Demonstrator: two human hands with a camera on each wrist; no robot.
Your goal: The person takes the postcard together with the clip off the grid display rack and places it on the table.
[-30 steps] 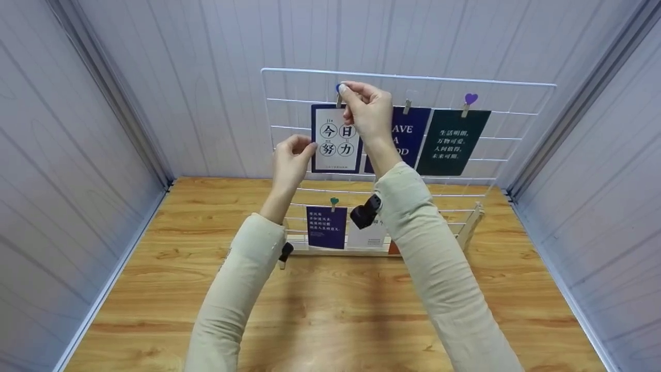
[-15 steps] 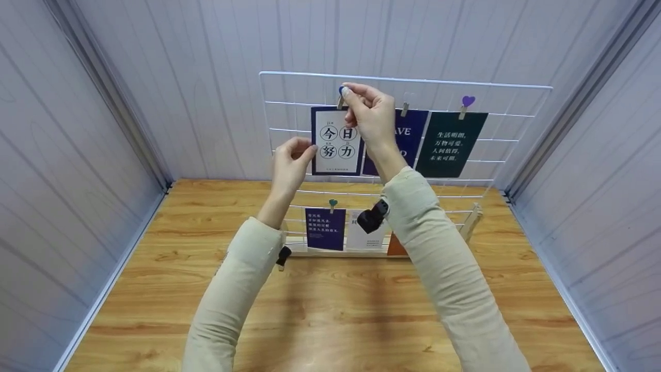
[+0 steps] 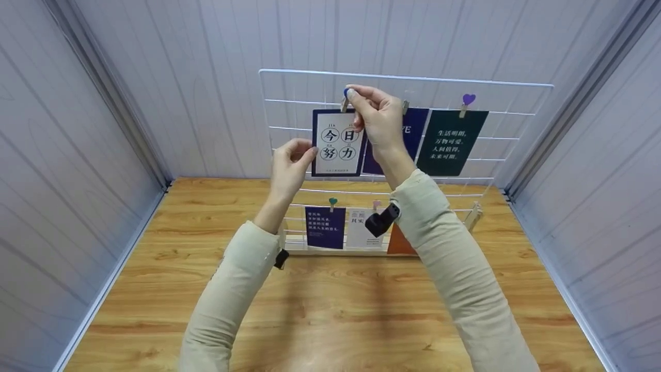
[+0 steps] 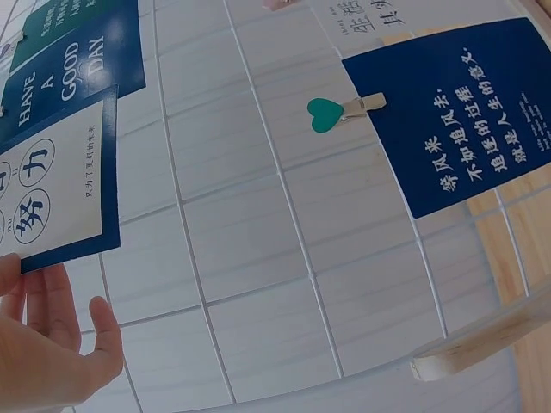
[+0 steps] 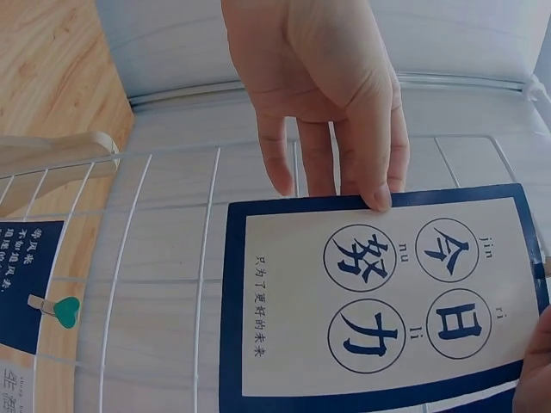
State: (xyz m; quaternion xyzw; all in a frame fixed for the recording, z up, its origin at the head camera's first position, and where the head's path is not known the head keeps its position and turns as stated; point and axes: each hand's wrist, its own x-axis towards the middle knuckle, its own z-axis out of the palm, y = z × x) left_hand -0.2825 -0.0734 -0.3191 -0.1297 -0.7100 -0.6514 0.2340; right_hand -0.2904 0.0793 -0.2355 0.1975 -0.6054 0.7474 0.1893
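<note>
My left hand (image 3: 290, 166) pinches the left edge of a white card with a navy border (image 3: 337, 163). Thumb in front and fingers behind also show in the right wrist view, where the card (image 5: 293, 301) is seen closely. At the card's top edge, my right hand (image 3: 381, 120) pinches a small wooden clothespin (image 3: 344, 106) with a blue top. The card hangs upright against a white wire grid (image 3: 289, 127). The right hand partly covers a navy card (image 3: 413, 129) beside it. Only part of the right hand (image 5: 535, 366) enters the right wrist view.
A dark green card (image 3: 454, 142) hangs at the right under a purple heart clothespin (image 3: 469, 99). Lower on the grid are another navy card (image 3: 325, 230) with a green heart clothespin (image 3: 332, 202), a white card (image 3: 359, 235) and an orange card (image 3: 400, 243). Wooden feet (image 4: 482, 340) support the grid.
My right hand and the blue-topped clothespin have shifted slightly right along the card's top edge. The left hand stays at the card's left edge, almost still.
</note>
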